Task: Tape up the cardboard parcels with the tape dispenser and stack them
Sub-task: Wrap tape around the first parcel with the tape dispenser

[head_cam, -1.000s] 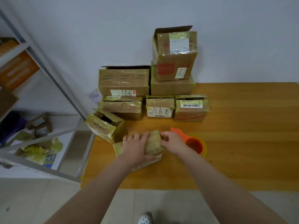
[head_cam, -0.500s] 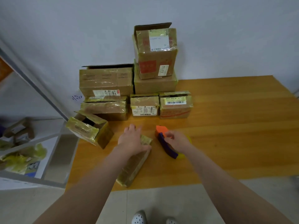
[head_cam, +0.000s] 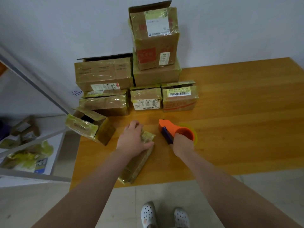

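Observation:
A long flat cardboard parcel (head_cam: 137,165) lies at the near edge of the wooden table (head_cam: 238,112), one end jutting toward me. My left hand (head_cam: 134,140) rests on its far end, fingers curled over the edge and thumb along the right side. To its right stands the orange tape dispenser (head_cam: 174,130) with a purple handle and a yellow-green tape roll. My right hand (head_cam: 182,143) grips the dispenser by its handle. A stack of taped parcels (head_cam: 153,69) stands against the wall behind.
An open small box (head_cam: 89,127) sits tilted at the table's left corner. Two small labelled parcels (head_cam: 180,97) lie in front of the stack. A metal shelf (head_cam: 32,145) with scraps stands to the left. My white shoes (head_cam: 164,214) are on the tiled floor below.
My left hand laid the parcel flat and now holds its far end. My right hand left the parcel, took the dispenser's handle and drew it nearer.

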